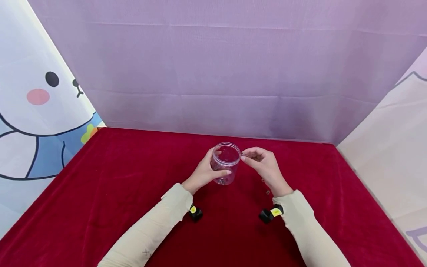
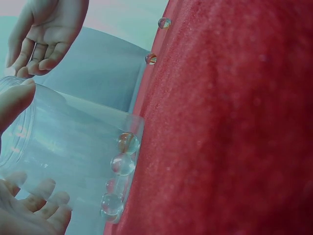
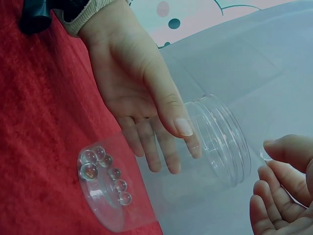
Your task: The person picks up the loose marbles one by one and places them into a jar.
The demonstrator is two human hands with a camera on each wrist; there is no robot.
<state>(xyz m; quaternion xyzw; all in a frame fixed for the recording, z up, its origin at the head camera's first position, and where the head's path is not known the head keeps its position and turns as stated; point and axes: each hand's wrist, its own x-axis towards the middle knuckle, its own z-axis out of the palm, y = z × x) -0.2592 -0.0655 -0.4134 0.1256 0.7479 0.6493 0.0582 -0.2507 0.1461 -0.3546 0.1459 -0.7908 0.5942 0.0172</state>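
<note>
My left hand (image 1: 207, 171) grips a clear plastic jar (image 1: 231, 178) around its side, thumb across the front. The jar leans with its open threaded mouth upward. Several glass marbles (image 3: 89, 171) lie on its bottom in the right wrist view. Close to the right of the rim is my right hand (image 1: 265, 165), its thumb and index finger pinching a small clear marble (image 3: 264, 155). Two loose marbles (image 2: 151, 59) rest on the red cloth in the left wrist view, near the right wrist in the head view.
A red velvety cloth (image 1: 133, 178) covers the table. Behind it hangs a lilac curtain (image 1: 213, 74), with a cartoon-printed sheet (image 1: 30, 122) on the left and a pale sheet (image 1: 393, 155) on the right. Each wrist carries a small black camera (image 1: 267, 216).
</note>
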